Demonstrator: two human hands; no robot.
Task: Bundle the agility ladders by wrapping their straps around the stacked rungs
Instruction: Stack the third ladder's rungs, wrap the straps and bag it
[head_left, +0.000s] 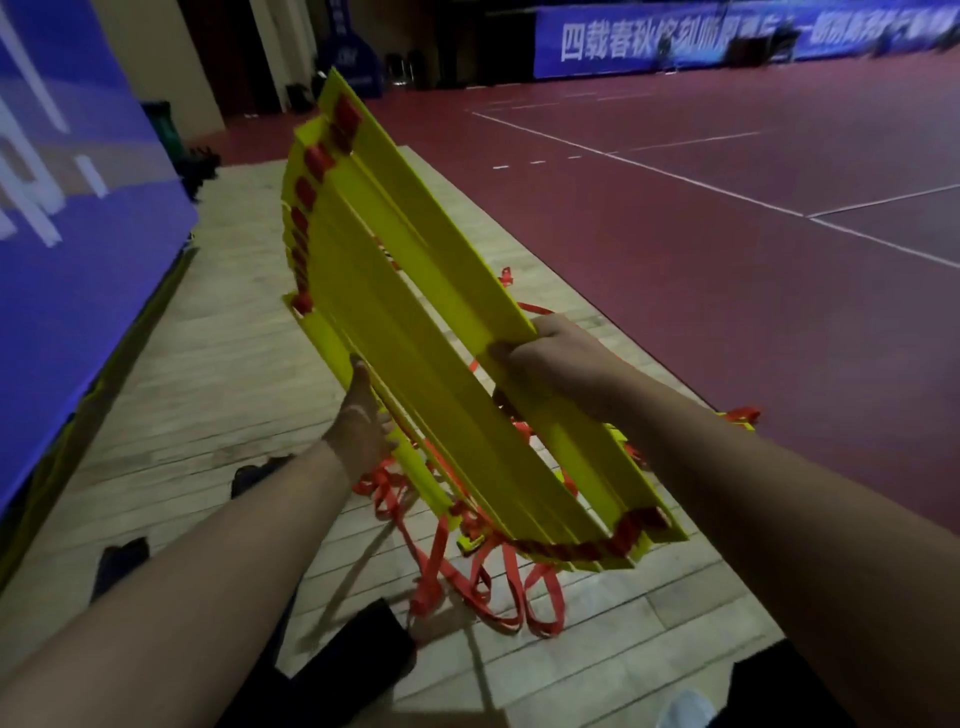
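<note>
A person holds up a fanned stack of flat yellow plastic ladder rungs (415, 332) in both hands, tilted so its far end rises to the upper left and its near end points down to the right. The rungs lie face to face but splay apart, most widely at the far end. Red webbing straps (467, 587) run through the rung ends: short red pieces show along the far left edge, and a red band curves along the near ends.

The right hand (545, 358) clamps the right edge of the stack about halfway along, fingers curled over the top rung. The left hand (363, 421) takes the left edge a little nearer, one digit stretched up along that edge. Its other fingers are partly hidden by the rungs, so it seems to grip rather than merely prop the stack.

Below the near end, loose loops of strap hang down and pile on the pale wooden plank floor (218, 364). More red strap and a bit of yellow lie just behind the right forearm.

A blue printed panel (62, 208) stands along the left. To the right spreads a dark red court floor (727, 234) with white lines, and a blue banner with white characters (675, 41) lines the far wall.
</note>
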